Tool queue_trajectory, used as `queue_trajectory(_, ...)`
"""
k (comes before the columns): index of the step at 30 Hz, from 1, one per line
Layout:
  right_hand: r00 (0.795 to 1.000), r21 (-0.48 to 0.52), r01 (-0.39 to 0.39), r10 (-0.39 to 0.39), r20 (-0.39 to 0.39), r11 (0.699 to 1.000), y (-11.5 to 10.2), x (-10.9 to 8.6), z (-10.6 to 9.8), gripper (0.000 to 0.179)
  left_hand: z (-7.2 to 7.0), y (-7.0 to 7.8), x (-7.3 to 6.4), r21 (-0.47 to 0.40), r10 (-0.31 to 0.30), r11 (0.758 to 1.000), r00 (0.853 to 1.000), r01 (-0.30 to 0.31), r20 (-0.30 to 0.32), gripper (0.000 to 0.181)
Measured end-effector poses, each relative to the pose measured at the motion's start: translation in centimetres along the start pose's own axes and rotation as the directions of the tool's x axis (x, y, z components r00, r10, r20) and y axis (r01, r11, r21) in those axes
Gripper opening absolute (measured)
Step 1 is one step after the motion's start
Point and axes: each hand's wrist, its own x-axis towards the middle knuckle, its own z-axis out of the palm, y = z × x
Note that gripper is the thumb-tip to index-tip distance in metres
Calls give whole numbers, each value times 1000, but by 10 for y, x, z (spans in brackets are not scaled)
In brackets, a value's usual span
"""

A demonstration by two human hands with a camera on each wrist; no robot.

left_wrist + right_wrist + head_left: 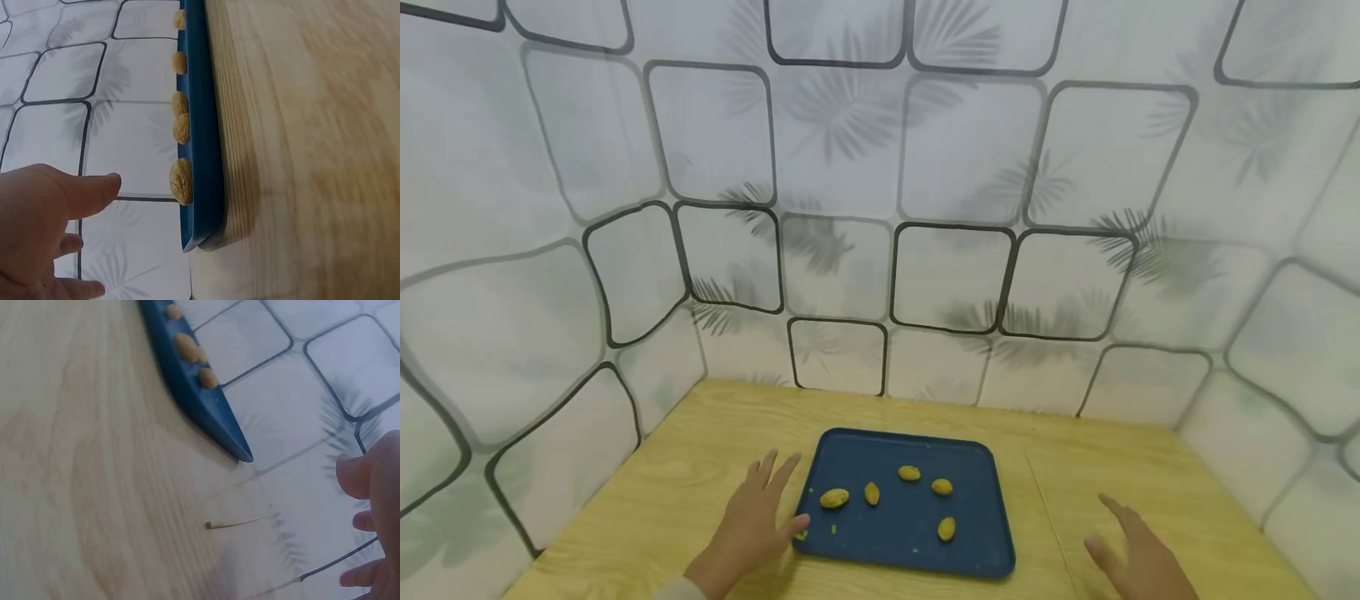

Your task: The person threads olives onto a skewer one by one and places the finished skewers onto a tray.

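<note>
A dark blue rectangular tray point(895, 533) lies on the wooden table, with several small yellow-brown, wrinkled oval pieces spread over it. The largest oval piece point(834, 498) sits towards the tray's left side, and another piece point(947, 528) is near its right front. My left hand point(748, 521) is at the tray's left edge with fingers spread; its thumb overlaps the rim in the head view. Nothing is in that hand, seen also in the left wrist view point(37, 219). Apart from the tray, to its right, my right hand point(1138, 554) hovers with fingers extended, holding nothing.
Small green-yellow crumbs point(833, 529) are scattered on the tray, mostly at its left front. A thin line point(1051, 517) runs along the wooden table point(737, 408) right of the tray. White patterned curtains point(842, 267) with dark rounded squares and leaves enclose the back and sides.
</note>
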Motion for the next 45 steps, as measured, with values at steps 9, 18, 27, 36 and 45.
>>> queue_trajectory(9,967,336,-193,121,225,922,-5,14,-16,60,11,-3,20,-428,-22,904,1000,12,-20,59)
queue_trajectory(18,952,682,-279,102,288,676,-4,16,-16,61,5,0,20,-645,-181,749,983,153,23,42)
queue_trajectory(27,949,657,-297,139,283,693,-8,20,-18,66,4,5,29,-699,-203,689,977,192,69,49)
queue_trajectory(36,932,527,-347,225,283,776,-2,21,-1,56,17,0,34,-481,-128,862,987,160,100,52)
queue_trajectory(45,929,379,-352,269,255,856,-10,21,11,43,23,10,44,-328,-46,941,993,81,111,45)
